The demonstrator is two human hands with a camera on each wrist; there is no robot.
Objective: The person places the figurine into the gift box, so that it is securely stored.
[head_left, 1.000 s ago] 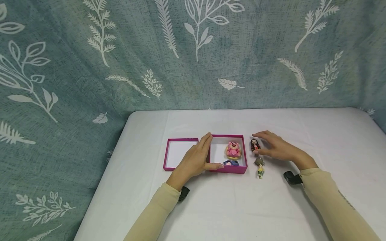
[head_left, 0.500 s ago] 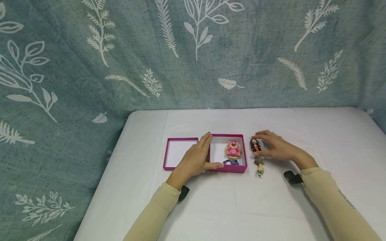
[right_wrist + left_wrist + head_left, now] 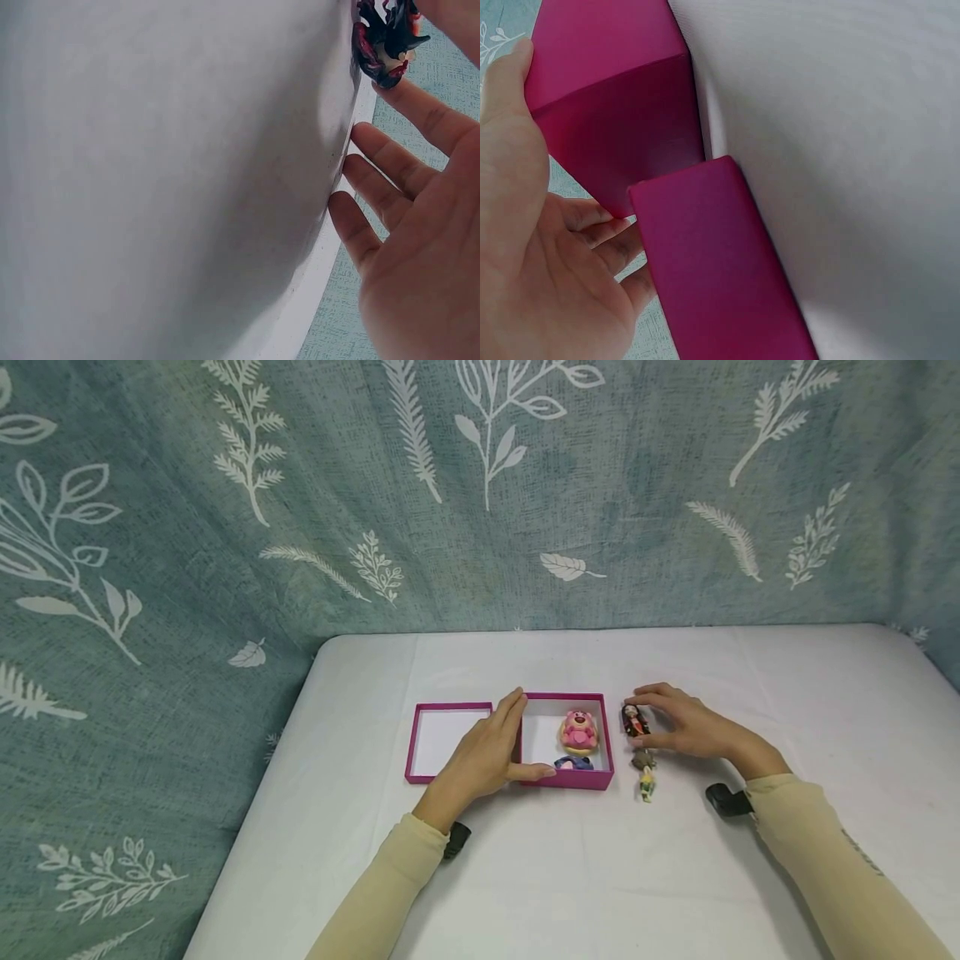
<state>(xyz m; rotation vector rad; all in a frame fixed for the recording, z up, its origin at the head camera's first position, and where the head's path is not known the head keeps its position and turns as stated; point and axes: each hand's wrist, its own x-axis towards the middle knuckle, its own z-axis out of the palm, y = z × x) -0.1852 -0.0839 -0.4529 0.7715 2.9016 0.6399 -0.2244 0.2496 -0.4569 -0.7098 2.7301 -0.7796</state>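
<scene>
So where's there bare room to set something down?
Bare tabletop lies between the sleeves, behind the box up to the curtain, and right of the right hand. Crowded: the row of shallow tray, left hand, box, figures and right hand.

blue-green cloth (image 3: pixel 637 597) behind | white leaf prints (image 3: pixel 564 567) | white-covered table (image 3: pixel 585 893), round-cornered | light soft, seemingly overhead

In the head view, the table (image 3: pixel 570 877) is seen from above toward its far edge; low and close, the magenta box (image 3: pixel 577 781) is shared by the left-wrist view, the black-and-red figurine (image 3: pixel 634 721) by the right-wrist.
</scene>
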